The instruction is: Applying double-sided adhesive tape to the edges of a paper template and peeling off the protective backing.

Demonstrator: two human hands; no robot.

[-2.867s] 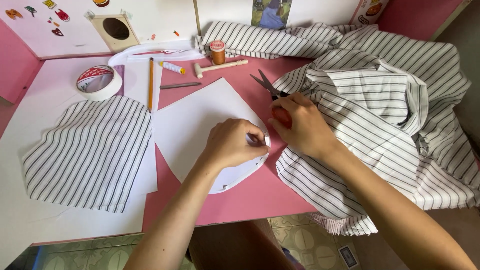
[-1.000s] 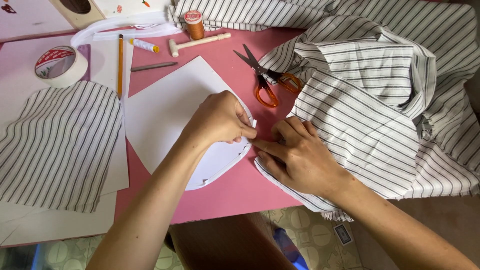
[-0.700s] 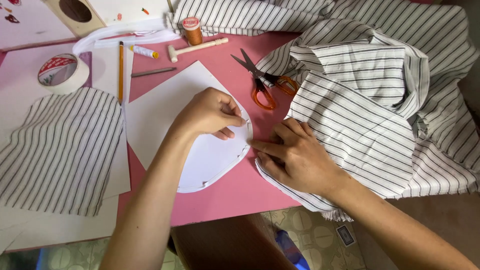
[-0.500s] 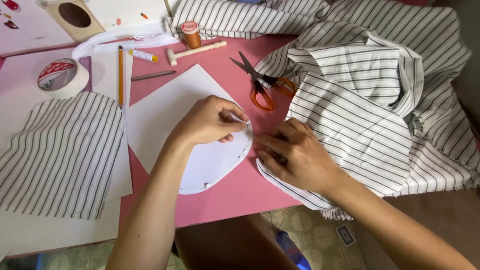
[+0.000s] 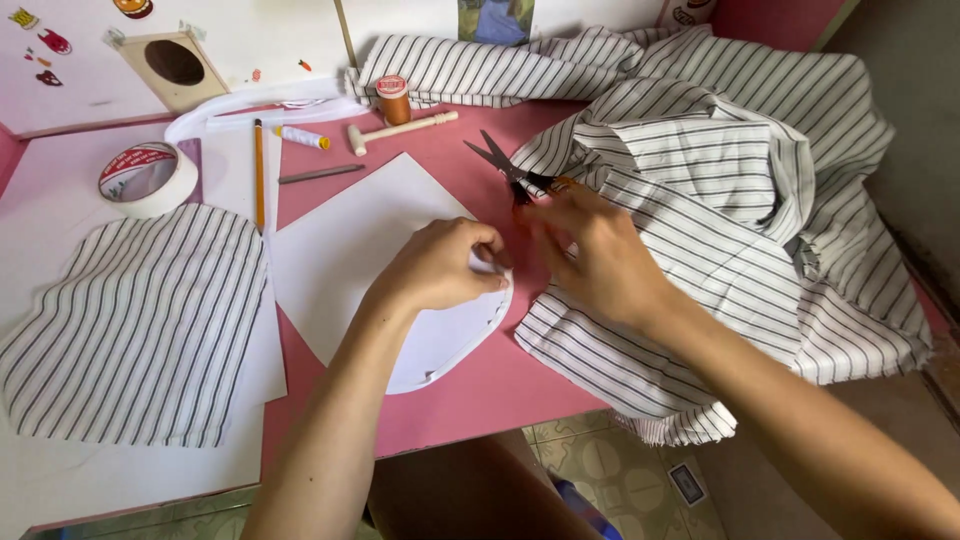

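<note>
A white paper pattern with a rounded lower edge lies on the pink table. My left hand pinches the paper's right edge between thumb and fingers. My right hand is just to the right of it, fingers spread, on the edge of a striped white shirt. Its fingertips reach the orange handles of the scissors, which lie with blades pointing up-left. I cannot tell whether the fingers are in the handles.
A cut striped fabric piece lies on white paper at the left. Behind it are a tape roll, a pencil, a small tube, a thread spool and a small wooden mallet. The table's front edge is near my elbows.
My right hand has lifted off the shirt's edge and moved up toward the scissors' handles. My left hand has stayed on the paper's right edge. The view shifted slightly.
</note>
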